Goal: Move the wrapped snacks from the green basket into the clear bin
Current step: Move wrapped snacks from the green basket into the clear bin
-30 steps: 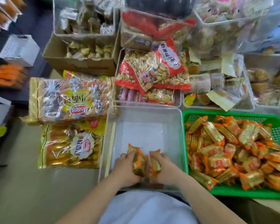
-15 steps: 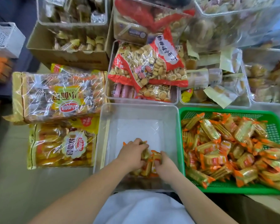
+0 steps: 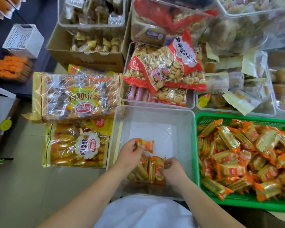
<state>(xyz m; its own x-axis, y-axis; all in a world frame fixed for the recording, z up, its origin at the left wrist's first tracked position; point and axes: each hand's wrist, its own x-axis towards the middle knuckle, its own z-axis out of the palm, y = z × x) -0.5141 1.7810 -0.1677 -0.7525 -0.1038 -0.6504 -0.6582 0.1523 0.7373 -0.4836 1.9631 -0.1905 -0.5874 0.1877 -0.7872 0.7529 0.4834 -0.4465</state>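
The clear bin (image 3: pixel 155 111) stands in front of me with a short row of orange-and-gold wrapped snacks (image 3: pixel 148 168) standing on edge at its near end. My left hand (image 3: pixel 130 153) pinches one wrapped snack (image 3: pixel 147 145) just above that row. My right hand (image 3: pixel 173 168) grips the right end of the row, fingers curled on the outermost pack. The green basket (image 3: pixel 237 201) sits to the right of the bin, heaped with several of the same wrapped snacks (image 3: pixel 245 155).
Two large yellow bags of bread (image 3: pixel 72 96) lie left of the bin. Behind it stands a clear tub holding a red biscuit bag (image 3: pixel 164 69). A cardboard box (image 3: pixel 89 58) and more clear tubs of snacks crowd the back. A white basket (image 3: pixel 23 40) stands at far left.
My left hand has lifted one snack away from the group and holds it a little farther back in the bin. The right hand stays on the row's right end.
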